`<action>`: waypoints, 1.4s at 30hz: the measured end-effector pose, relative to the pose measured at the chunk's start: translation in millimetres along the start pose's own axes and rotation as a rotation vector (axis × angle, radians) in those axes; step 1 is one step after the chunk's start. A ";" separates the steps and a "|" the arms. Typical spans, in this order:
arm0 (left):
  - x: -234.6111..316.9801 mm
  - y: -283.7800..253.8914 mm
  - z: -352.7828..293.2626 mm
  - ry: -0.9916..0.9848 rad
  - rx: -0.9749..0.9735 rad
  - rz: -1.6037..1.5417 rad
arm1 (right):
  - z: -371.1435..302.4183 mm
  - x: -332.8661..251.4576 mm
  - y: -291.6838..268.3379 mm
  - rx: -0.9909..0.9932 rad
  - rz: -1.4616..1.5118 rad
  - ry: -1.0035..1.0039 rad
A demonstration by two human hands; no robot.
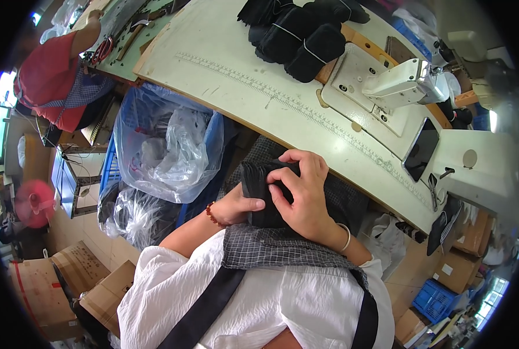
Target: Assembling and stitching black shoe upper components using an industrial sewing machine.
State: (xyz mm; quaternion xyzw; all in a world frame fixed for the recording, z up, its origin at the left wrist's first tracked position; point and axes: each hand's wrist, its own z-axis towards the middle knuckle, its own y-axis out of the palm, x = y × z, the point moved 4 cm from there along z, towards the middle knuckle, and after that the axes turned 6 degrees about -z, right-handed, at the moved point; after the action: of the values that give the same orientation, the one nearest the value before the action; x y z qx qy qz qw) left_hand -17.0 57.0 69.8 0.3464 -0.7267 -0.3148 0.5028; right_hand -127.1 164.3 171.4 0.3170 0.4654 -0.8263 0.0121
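A thick stack of black fabric pieces (252,185) stands over my lap, its many layered edges fanned at the upper left. My left hand (236,207) grips it from the left side, thumb laid across the front. From the right, my right hand (307,195) bends over the stack with curled fingers and pinches at its upper edge. The fingertips partly hide the layers there. Under both hands lies a dark checked apron (283,247).
The white table (224,81) with a printed ruler edge lies ahead. On it are tied black fabric bundles (294,43), a sewing machine (399,84) and a phone (421,149). A plastic-lined blue bin (213,145) stands left. A co-worker in red (50,81) works at the far left.
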 end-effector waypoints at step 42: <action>-0.2 1.6 2.2 -0.002 -0.010 0.022 | 0.0 8.8 3.8 -0.028 0.166 0.045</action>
State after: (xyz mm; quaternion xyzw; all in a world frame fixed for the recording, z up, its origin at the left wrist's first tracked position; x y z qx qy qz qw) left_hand -19.4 58.3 70.3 0.3354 -0.7295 -0.3131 0.5072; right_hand -132.8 164.6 163.8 0.3728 0.4491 -0.8086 0.0743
